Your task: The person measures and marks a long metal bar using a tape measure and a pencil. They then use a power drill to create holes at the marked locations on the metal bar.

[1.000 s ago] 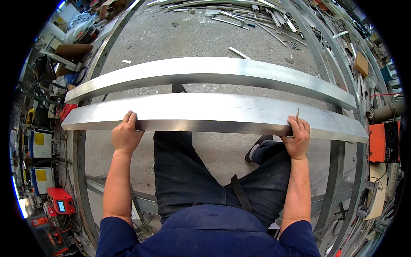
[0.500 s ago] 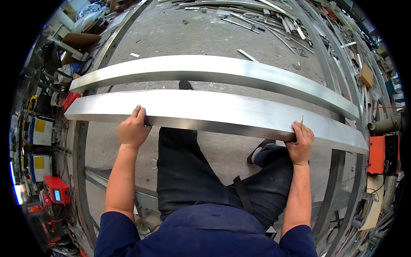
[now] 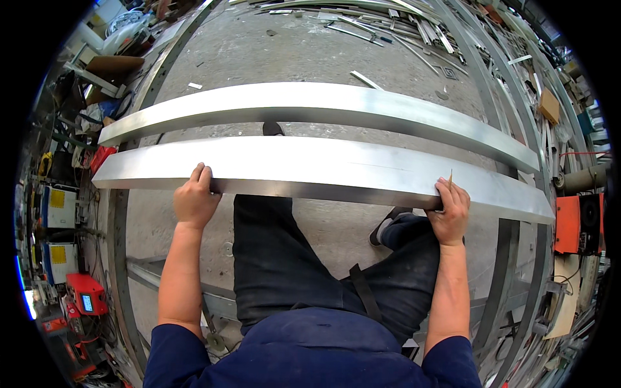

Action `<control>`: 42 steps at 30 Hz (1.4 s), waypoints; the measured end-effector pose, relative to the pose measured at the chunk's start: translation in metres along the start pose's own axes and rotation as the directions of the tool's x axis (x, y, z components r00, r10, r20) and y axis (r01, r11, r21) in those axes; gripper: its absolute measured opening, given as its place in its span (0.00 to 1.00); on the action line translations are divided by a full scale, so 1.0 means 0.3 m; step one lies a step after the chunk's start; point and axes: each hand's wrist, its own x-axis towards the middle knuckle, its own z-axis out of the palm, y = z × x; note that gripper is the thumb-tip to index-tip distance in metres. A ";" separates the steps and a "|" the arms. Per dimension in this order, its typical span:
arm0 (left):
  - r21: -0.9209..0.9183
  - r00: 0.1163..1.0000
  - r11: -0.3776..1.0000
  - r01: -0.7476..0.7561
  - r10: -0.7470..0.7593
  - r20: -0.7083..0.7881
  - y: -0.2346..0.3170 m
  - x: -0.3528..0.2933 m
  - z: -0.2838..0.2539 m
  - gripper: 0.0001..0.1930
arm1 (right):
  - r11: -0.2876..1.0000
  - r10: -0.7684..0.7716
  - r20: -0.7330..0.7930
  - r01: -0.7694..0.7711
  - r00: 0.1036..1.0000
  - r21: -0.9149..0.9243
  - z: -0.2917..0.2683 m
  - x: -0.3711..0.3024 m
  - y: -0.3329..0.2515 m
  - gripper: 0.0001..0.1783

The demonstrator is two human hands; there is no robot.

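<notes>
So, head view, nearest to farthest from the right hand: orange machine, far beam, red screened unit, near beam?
1. Near beam: touching the right hand.
2. Far beam: ahead, beyond it.
3. Orange machine: right side.
4. Red screened unit: lower left.

Head view: worn on the person's head, the left of two side-by-side cameras, above the navy-blue cloth shirt (image 3: pixel 317 349) and the near edge of the grey metal frame (image 3: pixel 117 239).
Facing: down and forward, over the nearer long silver metal beam (image 3: pixel 323 158) to the grey floor (image 3: pixel 259 58).
Shirt: closest, along the lower rim.
Beam: farther off, mid-picture.
Frame: left and right edges both visible, bowed by the fisheye lens.
</notes>
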 end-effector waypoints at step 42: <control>0.052 0.997 0.998 -0.040 0.043 -0.063 0.007 -0.004 -0.014 0.23 | 0.998 -0.028 0.016 0.029 0.999 -0.050 0.006 0.005 0.008 0.31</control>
